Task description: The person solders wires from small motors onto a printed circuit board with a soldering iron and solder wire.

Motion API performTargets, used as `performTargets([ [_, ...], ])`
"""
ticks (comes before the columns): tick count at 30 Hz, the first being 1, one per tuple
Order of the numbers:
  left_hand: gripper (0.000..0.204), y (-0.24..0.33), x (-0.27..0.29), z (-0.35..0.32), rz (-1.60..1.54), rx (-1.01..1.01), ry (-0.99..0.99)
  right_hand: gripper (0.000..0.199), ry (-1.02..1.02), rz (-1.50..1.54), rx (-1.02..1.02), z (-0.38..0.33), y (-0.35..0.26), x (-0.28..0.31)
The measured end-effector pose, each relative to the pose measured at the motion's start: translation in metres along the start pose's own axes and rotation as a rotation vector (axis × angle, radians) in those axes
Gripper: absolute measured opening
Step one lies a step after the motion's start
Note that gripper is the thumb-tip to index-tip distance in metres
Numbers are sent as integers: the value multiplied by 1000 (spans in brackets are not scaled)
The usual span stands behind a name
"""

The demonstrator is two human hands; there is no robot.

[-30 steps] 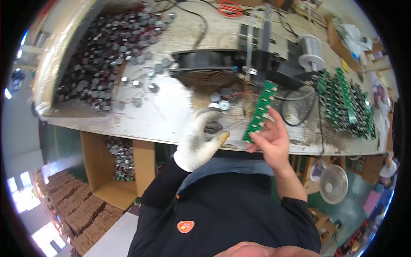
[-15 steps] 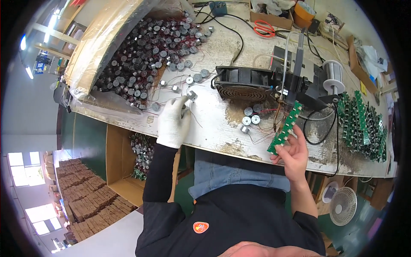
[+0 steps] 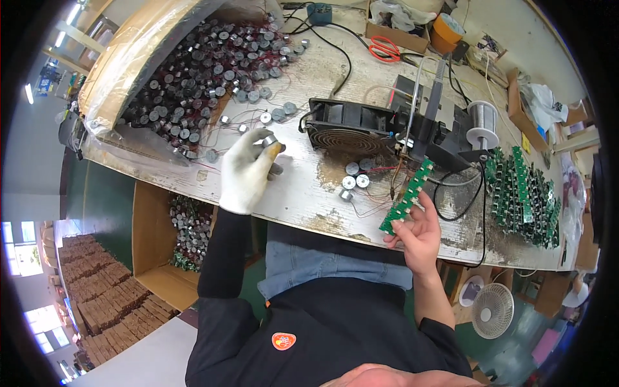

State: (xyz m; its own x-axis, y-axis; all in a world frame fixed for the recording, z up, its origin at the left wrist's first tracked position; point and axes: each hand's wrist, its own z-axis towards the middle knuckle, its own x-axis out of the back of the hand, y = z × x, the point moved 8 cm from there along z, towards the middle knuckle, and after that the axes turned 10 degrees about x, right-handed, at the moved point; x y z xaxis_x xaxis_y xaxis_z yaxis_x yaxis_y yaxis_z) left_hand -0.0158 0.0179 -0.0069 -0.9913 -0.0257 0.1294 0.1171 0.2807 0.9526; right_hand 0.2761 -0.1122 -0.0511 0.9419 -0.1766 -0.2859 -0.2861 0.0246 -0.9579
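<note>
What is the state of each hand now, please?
Left hand: gloved, closed on a small silver cylinder.
Right hand: bare, closed on the lower end of a green circuit strip.

The long green circuit-board strip (image 3: 407,196) has a smooth, faintly glossy face. The small round silver part (image 3: 269,140) looks like smooth, bright metal, against the soft, matt cloth of the white glove (image 3: 242,184). The long white tabletop (image 3: 296,187) is rough, worn and brown-stained. Wrinkled, glossy clear plastic film (image 3: 135,61) catches light; the black fan frame (image 3: 351,116) looks like plastic, the blue trousers (image 3: 329,261) like woven denim.
</note>
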Motion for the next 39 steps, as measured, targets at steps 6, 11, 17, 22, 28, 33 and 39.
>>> performTargets([
  [6,34,-31,-5,-18,-373,132,-154,68,-5,-18,33,1,-4,1],
  [11,25,-49,-6,-24,-104,213,-70,68,-5,-5,31,0,-2,1],
  [17,27,-12,-26,-39,310,-205,-21,68,-1,-2,38,-1,-1,2],
  [22,43,0,-25,-47,563,-299,-141,68,-3,8,33,0,-3,0],
  [28,43,6,-40,-52,766,-644,-188,67,-11,-4,26,0,-3,-1],
  [33,35,0,-36,-43,783,-581,-137,66,-16,-1,33,0,-1,0],
  [39,47,9,6,-35,153,-417,89,67,-4,-7,22,0,-2,-2],
])
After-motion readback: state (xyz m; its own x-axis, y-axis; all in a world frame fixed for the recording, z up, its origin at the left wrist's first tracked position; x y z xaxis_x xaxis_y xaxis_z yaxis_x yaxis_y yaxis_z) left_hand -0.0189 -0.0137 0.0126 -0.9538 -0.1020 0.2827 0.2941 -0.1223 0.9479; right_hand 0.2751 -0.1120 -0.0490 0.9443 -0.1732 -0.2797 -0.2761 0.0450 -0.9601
